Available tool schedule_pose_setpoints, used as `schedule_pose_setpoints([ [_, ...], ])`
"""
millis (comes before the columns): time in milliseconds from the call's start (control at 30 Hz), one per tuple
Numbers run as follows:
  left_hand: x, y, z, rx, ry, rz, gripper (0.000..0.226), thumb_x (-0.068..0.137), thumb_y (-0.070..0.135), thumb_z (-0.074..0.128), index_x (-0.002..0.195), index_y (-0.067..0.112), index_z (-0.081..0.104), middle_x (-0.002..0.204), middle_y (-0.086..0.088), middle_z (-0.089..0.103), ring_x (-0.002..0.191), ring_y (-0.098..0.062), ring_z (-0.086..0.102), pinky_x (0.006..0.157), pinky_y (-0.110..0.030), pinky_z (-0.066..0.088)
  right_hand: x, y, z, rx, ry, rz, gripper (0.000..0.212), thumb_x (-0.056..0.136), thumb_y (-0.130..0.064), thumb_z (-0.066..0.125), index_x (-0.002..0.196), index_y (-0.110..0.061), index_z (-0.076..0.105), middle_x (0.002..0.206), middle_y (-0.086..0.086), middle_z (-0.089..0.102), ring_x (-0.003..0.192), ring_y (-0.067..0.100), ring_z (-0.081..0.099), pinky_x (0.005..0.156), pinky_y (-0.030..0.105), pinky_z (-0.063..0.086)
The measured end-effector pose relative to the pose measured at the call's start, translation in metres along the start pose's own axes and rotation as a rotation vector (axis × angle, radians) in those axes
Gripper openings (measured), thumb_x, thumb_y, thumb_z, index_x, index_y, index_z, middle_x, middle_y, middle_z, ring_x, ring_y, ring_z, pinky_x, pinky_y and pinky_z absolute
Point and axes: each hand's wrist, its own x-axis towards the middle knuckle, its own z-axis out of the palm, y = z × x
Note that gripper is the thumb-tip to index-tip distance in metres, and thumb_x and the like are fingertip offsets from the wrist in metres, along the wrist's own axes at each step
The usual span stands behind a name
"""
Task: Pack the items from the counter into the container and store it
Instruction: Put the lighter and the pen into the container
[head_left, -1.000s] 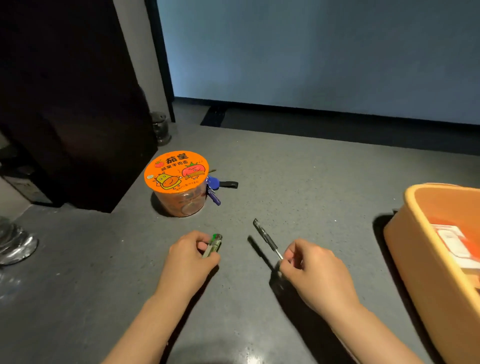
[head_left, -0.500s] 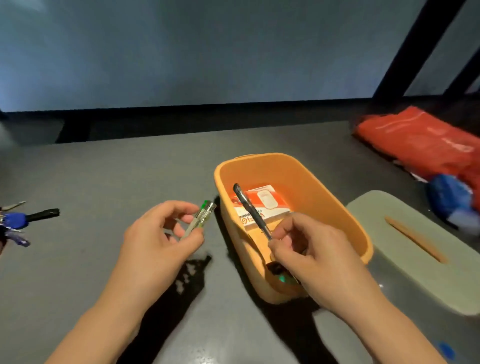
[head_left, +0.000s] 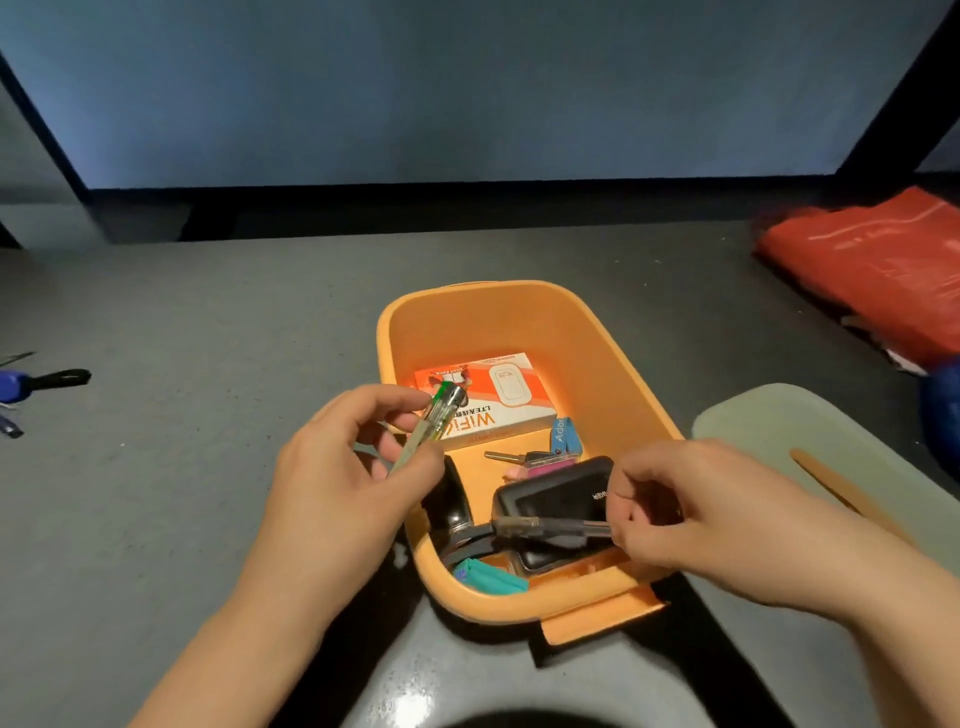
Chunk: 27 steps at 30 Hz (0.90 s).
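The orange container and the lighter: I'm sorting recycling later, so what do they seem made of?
The orange container looks like moulded plastic with a matte finish: even colour, rounded rim, soft sheen. The lighter, held by the left hand, seems translucent greenish plastic with a shiny, probably metal, cap; motion blur leaves that open.

Far to my right, a crumpled red plastic bag with faint white print lies flat. Just below it, at the frame edge, sits a rounded dark blue object, too cropped to identify. Ahead of me stands a plain blue-grey wall, with a black strip along its foot and a dark slanting post at its right.
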Motion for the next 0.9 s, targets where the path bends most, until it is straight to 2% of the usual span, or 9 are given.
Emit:
schedule_pose_setpoints([
  [100, -0.007, 0.004, 0.011, -0.013, -0.014, 0.003, 0.024, 0.069, 0.021, 0.073, 0.086, 0.037, 0.068, 0.079, 0.008, 0.063, 0.06, -0.001, 0.053, 0.053, -0.011, 0.044, 0.003, 0.003, -0.005, -0.036, -0.099, -0.012, 0.003, 0.075, -0.029, 0.063, 0.073, -0.029, 0.065, 0.075, -0.007, 0.068, 0.067, 0.008, 0.06, 0.061, 0.032, 0.052],
  [233, -0.012, 0.005, 0.028, 0.057, -0.062, 0.017, 0.029, 0.07, 0.018, 0.071, 0.088, 0.039, 0.066, 0.078, 0.013, 0.059, 0.063, -0.002, 0.054, 0.053, -0.008, 0.041, 0.013, 0.002, 0.001, -0.032, -0.099, -0.049, 0.006, 0.077, -0.029, 0.064, 0.076, -0.026, 0.069, 0.078, -0.007, 0.07, 0.071, 0.008, 0.063, 0.063, 0.029, 0.054],
  [367, -0.011, 0.005, 0.038, 0.121, -0.089, 0.046, 0.03, 0.07, 0.018, 0.071, 0.089, 0.04, 0.065, 0.085, 0.017, 0.058, 0.069, -0.003, 0.056, 0.055, -0.009, 0.042, 0.02, 0.004, 0.015, 0.028, -0.13, -0.079, 0.012, 0.084, -0.035, 0.063, 0.082, -0.028, 0.072, 0.075, -0.01, 0.067, 0.063, 0.002, 0.057, 0.054, 0.023, 0.044],
  [467, -0.01, 0.005, 0.042, 0.141, -0.115, 0.075, 0.03, 0.069, 0.02, 0.07, 0.089, 0.041, 0.064, 0.086, 0.017, 0.058, 0.071, -0.004, 0.056, 0.055, -0.009, 0.041, 0.019, 0.01, 0.018, 0.062, -0.111, -0.069, 0.013, 0.085, -0.034, 0.059, 0.084, -0.032, 0.071, 0.081, -0.007, 0.068, 0.066, 0.004, 0.057, 0.058, 0.025, 0.044],
  [567, -0.011, 0.004, 0.043, 0.158, -0.151, 0.097, 0.029, 0.069, 0.021, 0.07, 0.09, 0.041, 0.064, 0.089, 0.018, 0.058, 0.073, -0.004, 0.056, 0.056, -0.01, 0.042, 0.014, 0.015, 0.017, 0.051, -0.034, -0.05, 0.011, 0.085, -0.031, 0.058, 0.083, -0.034, 0.069, 0.085, -0.011, 0.066, 0.076, 0.005, 0.06, 0.068, 0.03, 0.052],
  [700, -0.009, 0.006, 0.046, 0.204, -0.246, 0.113, 0.028, 0.07, 0.022, 0.069, 0.091, 0.04, 0.063, 0.091, 0.023, 0.055, 0.076, -0.004, 0.055, 0.058, -0.012, 0.043, 0.002, 0.021, 0.009, 0.111, 0.183, -0.043, 0.008, 0.084, -0.031, 0.063, 0.082, -0.036, 0.069, 0.083, -0.019, 0.065, 0.076, -0.001, 0.058, 0.064, 0.017, 0.048],
  [800, -0.003, 0.012, 0.05, 0.25, -0.444, 0.105, 0.025, 0.071, 0.023, 0.067, 0.088, 0.04, 0.063, 0.089, 0.028, 0.056, 0.068, 0.002, 0.053, 0.052, -0.01, 0.04, -0.009, 0.025, 0.005, 0.135, 0.329, -0.02, 0.008, 0.081, -0.031, 0.063, 0.082, -0.036, 0.07, 0.079, -0.014, 0.067, 0.072, 0.002, 0.06, 0.064, 0.021, 0.048],
  [900, 0.006, 0.019, 0.059, 0.334, -0.668, 0.101, 0.022, 0.072, 0.027, 0.066, 0.087, 0.041, 0.06, 0.08, 0.021, 0.059, 0.065, 0.008, 0.051, 0.051, -0.008, 0.038, -0.019, 0.028, 0.005, 0.185, 0.425, -0.004, 0.011, 0.081, -0.027, 0.066, 0.079, -0.036, 0.07, 0.077, -0.011, 0.067, 0.065, -0.002, 0.058, 0.055, 0.011, 0.043],
])
